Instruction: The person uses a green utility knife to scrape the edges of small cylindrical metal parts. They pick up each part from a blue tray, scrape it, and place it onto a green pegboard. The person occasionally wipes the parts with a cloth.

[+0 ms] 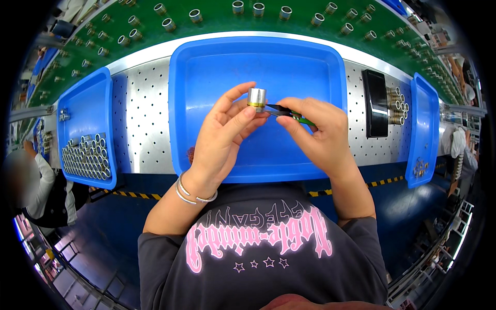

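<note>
from my remote seat i see the left hand [219,137] raised over the big blue tray [206,72] at the centre of the bench. its thumb and fingers are closed around a small silver metal cylinder [256,97] with a yellow band near its base; the cylinder stands upright at the fingertips, just above the middle of the tray, at about 12 o'clock from the palm. two silver bangles [192,194] sit on that wrist.

the right hand [320,134] is at 3 o'clock from the cylinder, fingers pinched shut on a small pair of cutters [283,110] with green handles. the dark tips point toward 9 o'clock and meet the cylinder at its yellow band; i cannot tell whether the blades are closed.

at 9 o'clock from the hands, a smaller blue bin [85,103] holds rows of metal sleeves [85,157] packed on end. at 3 o'clock a black block [374,103] lies on the perforated steel bench [142,119], with a few brass-and-silver fittings [397,106] just beside it, and another blue bin [424,124] stands further out. at 12 o'clock a green conveyor belt [217,20] carries many more cylinders, spaced apart. another person's white sleeve [44,186] shows at the far 9 o'clock edge.
</note>
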`<action>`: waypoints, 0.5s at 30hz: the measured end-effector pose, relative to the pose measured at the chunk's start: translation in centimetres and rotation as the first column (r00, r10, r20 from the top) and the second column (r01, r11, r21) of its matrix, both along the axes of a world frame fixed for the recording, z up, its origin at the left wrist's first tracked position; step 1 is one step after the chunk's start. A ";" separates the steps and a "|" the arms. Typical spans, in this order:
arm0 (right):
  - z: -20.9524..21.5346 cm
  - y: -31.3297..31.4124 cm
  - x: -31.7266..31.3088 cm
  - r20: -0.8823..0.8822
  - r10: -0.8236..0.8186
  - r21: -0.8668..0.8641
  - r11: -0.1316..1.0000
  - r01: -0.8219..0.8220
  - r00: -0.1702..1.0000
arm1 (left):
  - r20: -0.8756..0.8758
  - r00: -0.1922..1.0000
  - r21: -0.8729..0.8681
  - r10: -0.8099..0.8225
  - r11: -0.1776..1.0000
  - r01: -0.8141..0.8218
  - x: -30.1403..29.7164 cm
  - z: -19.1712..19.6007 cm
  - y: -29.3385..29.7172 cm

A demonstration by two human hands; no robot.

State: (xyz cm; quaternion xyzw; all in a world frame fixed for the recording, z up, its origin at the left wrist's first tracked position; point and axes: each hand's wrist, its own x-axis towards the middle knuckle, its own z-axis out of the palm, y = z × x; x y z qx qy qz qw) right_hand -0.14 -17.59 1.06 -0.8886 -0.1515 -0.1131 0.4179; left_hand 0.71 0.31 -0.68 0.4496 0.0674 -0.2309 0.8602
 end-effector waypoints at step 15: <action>-0.2 -0.2 0.0 -0.026 0.000 0.021 1.000 0.001 1.000 | 0.066 0.997 0.032 -0.043 0.999 0.041 -0.4 -0.1 0.1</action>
